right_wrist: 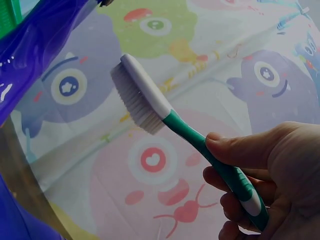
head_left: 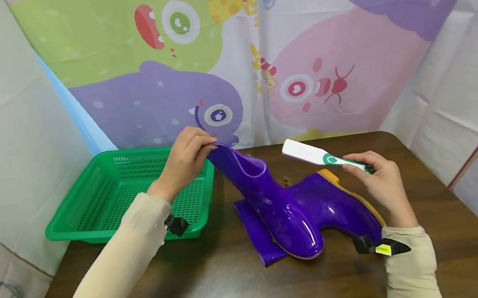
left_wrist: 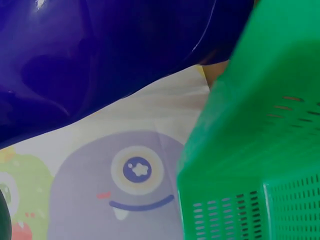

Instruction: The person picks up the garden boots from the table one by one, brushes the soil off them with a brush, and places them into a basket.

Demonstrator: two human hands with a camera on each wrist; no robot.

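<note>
A glossy purple rain boot [head_left: 267,200] leans tilted, its opening up and toe pointing down to the front. My left hand [head_left: 186,158] pinches the rim of its shaft between thumb and fingers. Beneath and behind it, a second purple boot [head_left: 330,202] lies on its side, its yellow sole facing right. My right hand [head_left: 378,176] grips the green and white handle of a scrub brush [right_wrist: 145,92], held above the lying boot. In the right wrist view the brush's white bristles point down and left, apart from both boots.
A green plastic basket [head_left: 110,234] with slotted walls stands at the left, close beside my left forearm. Everything rests on a dark brown wooden table [head_left: 212,291]. A cartoon-printed curtain [head_left: 135,102] hangs behind the table's back edge.
</note>
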